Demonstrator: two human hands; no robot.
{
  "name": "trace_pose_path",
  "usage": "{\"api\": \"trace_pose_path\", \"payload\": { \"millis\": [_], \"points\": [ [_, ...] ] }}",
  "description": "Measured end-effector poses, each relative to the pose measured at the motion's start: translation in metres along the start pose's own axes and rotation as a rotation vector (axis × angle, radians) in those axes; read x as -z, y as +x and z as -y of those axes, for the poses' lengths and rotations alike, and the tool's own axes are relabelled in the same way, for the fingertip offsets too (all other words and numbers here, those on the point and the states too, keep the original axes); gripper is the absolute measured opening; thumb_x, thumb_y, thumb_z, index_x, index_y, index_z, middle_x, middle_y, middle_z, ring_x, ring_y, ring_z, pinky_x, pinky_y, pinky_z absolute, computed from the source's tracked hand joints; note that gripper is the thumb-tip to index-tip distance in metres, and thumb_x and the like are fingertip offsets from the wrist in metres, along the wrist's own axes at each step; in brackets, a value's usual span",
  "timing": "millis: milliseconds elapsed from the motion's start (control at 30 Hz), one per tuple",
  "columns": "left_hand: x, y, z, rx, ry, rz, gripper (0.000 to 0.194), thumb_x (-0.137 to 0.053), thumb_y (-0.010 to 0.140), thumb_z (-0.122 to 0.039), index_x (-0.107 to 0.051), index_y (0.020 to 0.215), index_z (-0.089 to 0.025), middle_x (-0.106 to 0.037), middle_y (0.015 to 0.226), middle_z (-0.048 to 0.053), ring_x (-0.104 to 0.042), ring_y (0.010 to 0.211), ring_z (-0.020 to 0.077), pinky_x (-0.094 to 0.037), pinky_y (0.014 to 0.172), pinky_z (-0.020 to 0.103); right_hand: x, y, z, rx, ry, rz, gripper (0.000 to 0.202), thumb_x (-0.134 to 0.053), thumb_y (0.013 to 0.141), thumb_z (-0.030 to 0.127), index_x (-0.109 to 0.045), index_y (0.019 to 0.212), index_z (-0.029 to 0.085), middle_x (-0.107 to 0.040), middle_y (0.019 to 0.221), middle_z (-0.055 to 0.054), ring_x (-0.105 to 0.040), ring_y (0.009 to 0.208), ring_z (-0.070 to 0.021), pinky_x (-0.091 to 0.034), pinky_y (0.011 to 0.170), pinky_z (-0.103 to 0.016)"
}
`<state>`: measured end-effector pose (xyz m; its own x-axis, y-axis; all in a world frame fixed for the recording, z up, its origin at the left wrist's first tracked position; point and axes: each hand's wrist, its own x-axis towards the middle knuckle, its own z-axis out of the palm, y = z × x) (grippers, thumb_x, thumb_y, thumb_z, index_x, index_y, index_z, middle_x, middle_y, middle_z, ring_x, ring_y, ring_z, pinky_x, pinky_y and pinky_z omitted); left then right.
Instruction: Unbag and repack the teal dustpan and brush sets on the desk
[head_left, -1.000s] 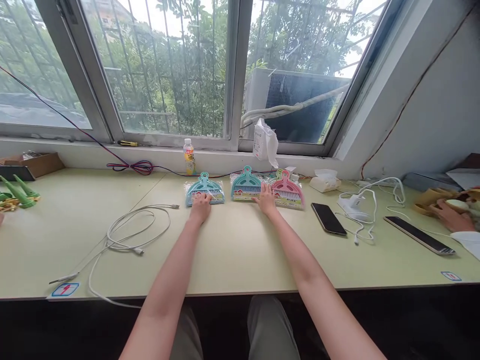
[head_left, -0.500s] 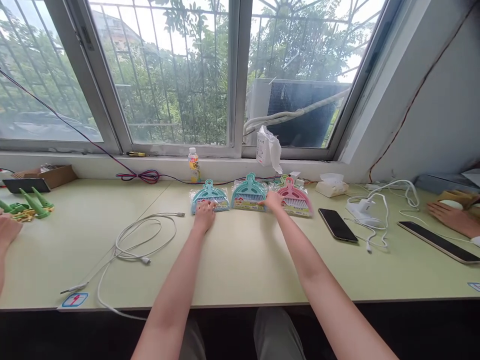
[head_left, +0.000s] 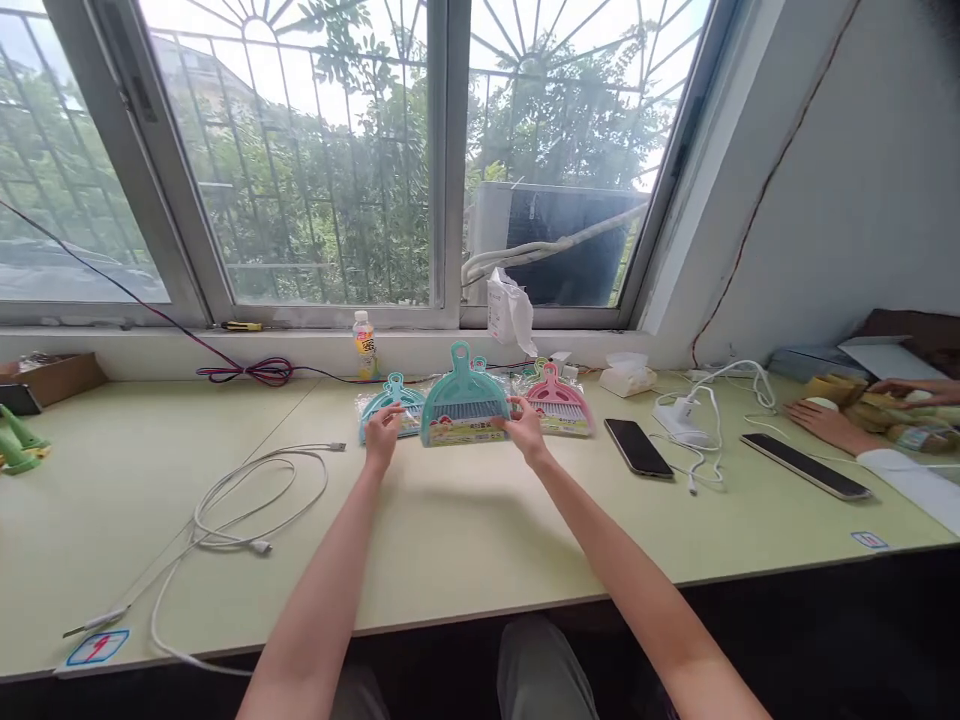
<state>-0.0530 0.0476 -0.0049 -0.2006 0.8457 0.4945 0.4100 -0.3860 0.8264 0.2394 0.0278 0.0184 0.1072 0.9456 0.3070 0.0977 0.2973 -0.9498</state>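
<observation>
At the far left of the pale green desk [head_left: 465, 520], green plastic pieces [head_left: 19, 440] and a cardboard box [head_left: 52, 372] sit by the wall; what the box holds I cannot tell. A white cable [head_left: 247, 500] loops across the desk, and a small bottle [head_left: 364, 345] stands under the window. My left hand [head_left: 382, 440] pinches the lower left corner of a teal dustpan-and-brush set [head_left: 463, 405] in its clear wrapper, fingers closed on it, and my right hand [head_left: 527, 435] clamps the lower right corner, so the set stands tilted up off the desk, between and in front of the others. A second teal set [head_left: 390, 403] lies flat just behind my left hand, a pink set [head_left: 559, 408] just beyond my right. One pack is in hand and two appear untouched. Farther right lie a tissue pack [head_left: 628, 377], a dark phone [head_left: 637, 447], a white charger [head_left: 679, 415] and a long dark slab [head_left: 806, 465]. Another person's hands [head_left: 832, 425] work at yellow packets at the edge.
</observation>
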Motion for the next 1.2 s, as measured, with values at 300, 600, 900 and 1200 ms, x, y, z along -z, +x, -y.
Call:
{"api": "trace_pose_path", "payload": {
  "millis": [300,600,900,1200],
  "points": [
    [-0.019,-0.020,-0.025,0.465,-0.494,0.432,0.047,-0.086,0.064,-0.045,-0.070,0.100,-0.019,-0.077,0.092,0.010,-0.074,0.089,0.0288,-0.061,0.076,0.035,-0.020,-0.031,-0.015,-0.029,-0.161,0.036,0.049,-0.075,0.077,0.026,-0.052,0.121,0.024,-0.070,0.097,-0.004,-0.068,0.089,-0.0226,-0.053,0.080,-0.036],
    [-0.039,-0.026,-0.034,0.394,-0.724,0.210,0.050,-0.086,0.064,-0.039,-0.068,0.104,-0.015,-0.077,0.096,0.010,-0.072,0.101,0.0317,-0.060,0.090,0.043,-0.025,-0.057,0.006,0.574,-0.912,0.334,0.018,-0.054,0.099,0.030,-0.069,0.100,0.020,-0.070,0.106,-0.010,-0.058,0.107,-0.0243,-0.036,0.097,-0.038],
    [-0.030,-0.025,-0.043,0.336,-0.800,0.075,0.046,-0.069,0.086,-0.047,-0.062,0.123,-0.023,-0.070,0.121,0.010,-0.059,0.126,0.0290,-0.052,0.104,0.043,-0.029,-0.052,-0.007,0.160,-0.426,0.248,0.037,-0.050,0.099,0.050,-0.067,0.087,0.019,-0.068,0.068,-0.003,-0.062,0.066,-0.0146,-0.043,0.069,-0.026],
    [-0.038,-0.035,-0.045,0.366,-0.828,0.230,0.051,-0.059,0.091,-0.052,-0.058,0.132,-0.021,-0.066,0.129,0.012,-0.057,0.128,0.0282,-0.052,0.103,0.044,-0.030,-0.038,-0.012,-0.251,0.295,0.099,0.028,-0.076,0.079,0.041,-0.062,0.091,0.019,-0.063,0.067,0.004,-0.053,0.049,-0.0057,-0.041,0.045,-0.017]
  ]
}}
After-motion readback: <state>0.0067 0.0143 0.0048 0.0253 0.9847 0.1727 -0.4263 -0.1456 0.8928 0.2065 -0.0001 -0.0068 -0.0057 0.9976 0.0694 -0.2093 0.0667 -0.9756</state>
